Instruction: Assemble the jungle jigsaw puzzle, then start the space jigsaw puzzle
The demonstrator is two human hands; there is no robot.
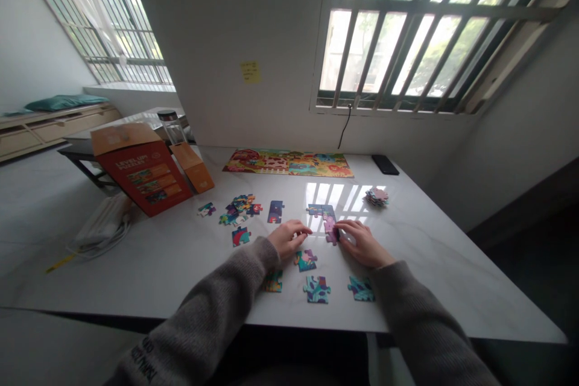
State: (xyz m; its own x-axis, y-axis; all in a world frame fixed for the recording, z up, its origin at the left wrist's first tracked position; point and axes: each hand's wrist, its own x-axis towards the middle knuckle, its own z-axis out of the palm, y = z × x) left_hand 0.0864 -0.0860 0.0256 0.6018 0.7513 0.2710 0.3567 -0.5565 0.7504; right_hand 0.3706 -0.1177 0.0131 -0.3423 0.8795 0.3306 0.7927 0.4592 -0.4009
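My right hand [363, 243] rests on the white table with its fingertips and thumb drawn together at the right edge of a joined strip of purple jigsaw pieces [330, 226]. That strip turns a corner at the top into dark blue pieces [319, 210]. To its left hovers my left hand [289, 239], fingers loosely bent and nothing visible between them. Just below lies a teal and pink piece [306, 260]. Nearer me are a teal and purple piece [317, 289], another teal piece [361, 289] by my right sleeve, and an orange-green piece [274, 281] partly behind my left sleeve.
A pile of loose pieces [239, 210] lies left, near a dark blue piece [275, 211] and a red-teal piece [240, 236]. A small stack [376, 196] and a phone [385, 164] are right. Behind stands an assembled puzzle [289, 163]; an orange puzzle box [145, 172] leans left.
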